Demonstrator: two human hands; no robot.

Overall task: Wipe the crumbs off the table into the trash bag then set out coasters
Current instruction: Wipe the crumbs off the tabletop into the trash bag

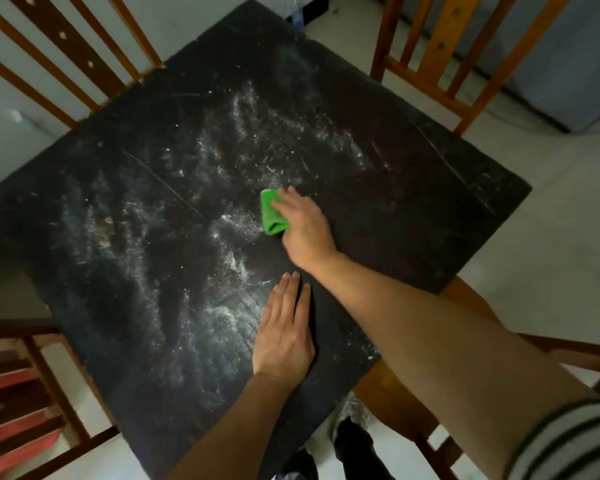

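Note:
A dark square table (413, 209) fills the view, dusted with white crumbs and powder (222, 168) across its middle and left half. My right hand (305, 226) presses a folded green cloth (271, 213) onto the tabletop near the centre, with its fingers curled over the cloth. My left hand (284, 330) lies flat on the table near the front edge, fingers straight and together. No trash bag or coasters are in view.
Wooden slat-back chairs stand around the table: one at the far left (66, 57), one at the far right (447, 57), one at the near left (21, 393), one at the near right (413, 393). A plastic bottle (297, 12) stands on the floor beyond the far corner.

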